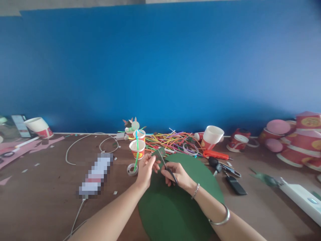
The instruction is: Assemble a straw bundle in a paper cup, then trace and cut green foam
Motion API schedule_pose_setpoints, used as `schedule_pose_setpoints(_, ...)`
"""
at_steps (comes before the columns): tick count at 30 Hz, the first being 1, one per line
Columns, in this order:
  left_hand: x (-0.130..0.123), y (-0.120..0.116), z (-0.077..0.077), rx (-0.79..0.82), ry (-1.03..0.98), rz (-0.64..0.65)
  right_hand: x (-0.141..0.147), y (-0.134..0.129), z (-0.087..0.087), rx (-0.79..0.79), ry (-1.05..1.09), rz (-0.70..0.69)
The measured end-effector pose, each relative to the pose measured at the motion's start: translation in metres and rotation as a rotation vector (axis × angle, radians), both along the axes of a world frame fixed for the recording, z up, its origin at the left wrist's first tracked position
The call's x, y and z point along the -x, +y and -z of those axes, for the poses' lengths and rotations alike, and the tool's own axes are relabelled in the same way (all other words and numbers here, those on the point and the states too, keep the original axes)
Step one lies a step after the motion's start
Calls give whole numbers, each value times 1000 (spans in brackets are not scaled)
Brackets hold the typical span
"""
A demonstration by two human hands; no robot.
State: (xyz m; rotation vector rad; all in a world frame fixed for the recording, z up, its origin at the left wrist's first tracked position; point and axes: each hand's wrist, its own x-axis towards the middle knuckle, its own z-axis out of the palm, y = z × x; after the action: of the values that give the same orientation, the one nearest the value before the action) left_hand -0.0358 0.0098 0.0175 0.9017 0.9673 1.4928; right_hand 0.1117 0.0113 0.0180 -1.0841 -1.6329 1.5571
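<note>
In my left hand (146, 170) is a small piece of dark green paper (158, 153), pinched between thumb and fingers. My right hand (177, 174) grips a pair of scissors (171, 175) by its black handles, and the blades reach across the paper piece. Both hands are above a large, rounded dark green sheet (175, 214) lying on the table. Just beyond my left hand stands a red and white paper cup (137, 149) with a green strip across it. A roll of tape (132, 169) lies beside that hand.
Colourful sticks (170, 140) are heaped along the blue partition (160, 67). A phone (96, 175) on a cable lies left. To the right are a white cup (212, 136), an orange-red cutter (217, 154), keys (235, 184), a glue gun (301, 197) and stacked red cups (301, 147).
</note>
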Motion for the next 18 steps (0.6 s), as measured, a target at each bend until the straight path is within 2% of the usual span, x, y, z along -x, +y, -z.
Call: schedule_pose_setpoints(18, 1, 2, 0, 21, -46, 15, 0, 1, 1, -3, -62, 19)
